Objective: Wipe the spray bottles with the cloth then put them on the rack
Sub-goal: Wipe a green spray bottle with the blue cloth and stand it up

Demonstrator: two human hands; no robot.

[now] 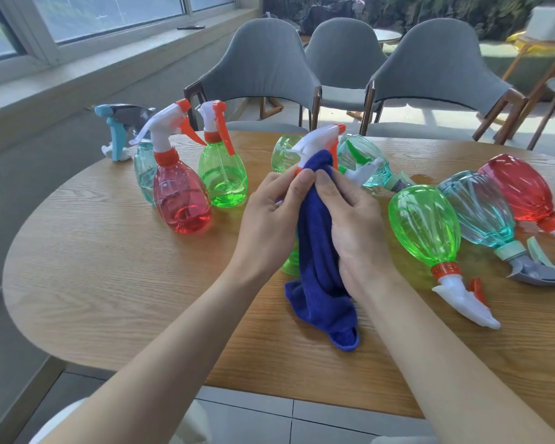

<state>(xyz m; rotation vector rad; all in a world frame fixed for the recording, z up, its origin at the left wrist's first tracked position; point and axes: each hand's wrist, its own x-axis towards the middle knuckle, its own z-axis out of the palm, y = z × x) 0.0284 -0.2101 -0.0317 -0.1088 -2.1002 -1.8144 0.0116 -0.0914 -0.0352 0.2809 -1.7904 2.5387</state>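
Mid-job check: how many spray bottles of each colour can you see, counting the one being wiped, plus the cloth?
Green bottles: 4 (standing, being wiped, lying behind it, lying right)
Teal bottles: 3 (standing, lying at back, lying right)
Red bottles: 2 (standing, lying right)
Blue cloth: 1
Total: 9 bottles, 10 things.

Blue cloth, wood-grain table, grey chairs; standing red bottle with orange-and-white sprayer.
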